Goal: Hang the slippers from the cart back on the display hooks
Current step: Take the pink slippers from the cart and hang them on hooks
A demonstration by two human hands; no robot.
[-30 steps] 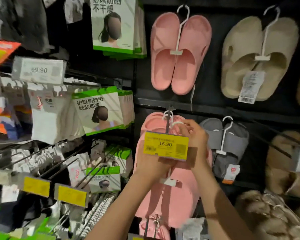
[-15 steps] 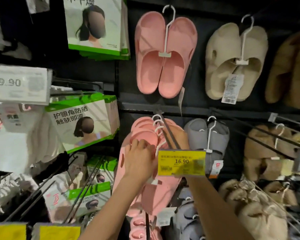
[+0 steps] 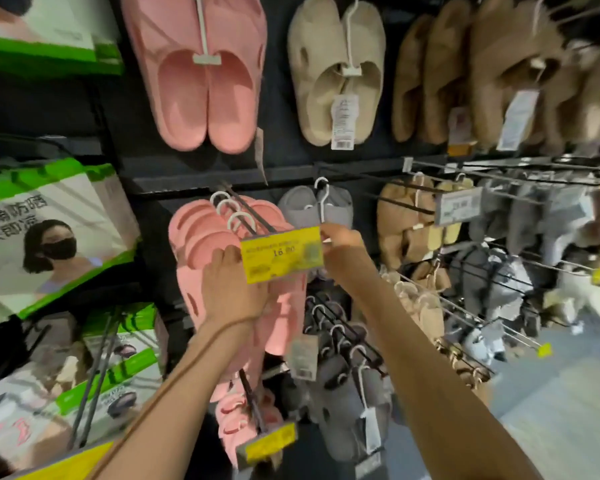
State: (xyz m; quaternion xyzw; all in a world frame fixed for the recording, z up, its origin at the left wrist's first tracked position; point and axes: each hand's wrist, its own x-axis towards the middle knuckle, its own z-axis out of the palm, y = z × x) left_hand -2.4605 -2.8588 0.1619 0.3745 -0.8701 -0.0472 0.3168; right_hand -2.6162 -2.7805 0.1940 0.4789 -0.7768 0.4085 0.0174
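Several pairs of pink slippers (image 3: 201,237) hang by white hanger hooks (image 3: 230,211) on a black display hook (image 3: 253,214) at the middle of the wall. A yellow price tag (image 3: 281,254) sits at that hook's front end. My left hand (image 3: 232,289) grips the front pink pair just below the tag, fingers bent over the slipper. My right hand (image 3: 340,239) is at the tag's right edge. Its fingertips meet the tag's corner, and I cannot tell whether they pinch it. No cart is in view.
Above hang another pink pair (image 3: 201,81) and a beige pair (image 3: 336,71). Grey slippers (image 3: 312,206) hang right of the hook, more grey pairs (image 3: 347,393) below. Brown fluffy slippers (image 3: 406,216) and long bare hooks (image 3: 465,317) jut out at right. Green-edged boxes (image 3: 56,230) fill the left.
The view has swung down and right. The hanger hooks now sit further back on the display hook. My right hand has come out from behind the price tag to its right edge.
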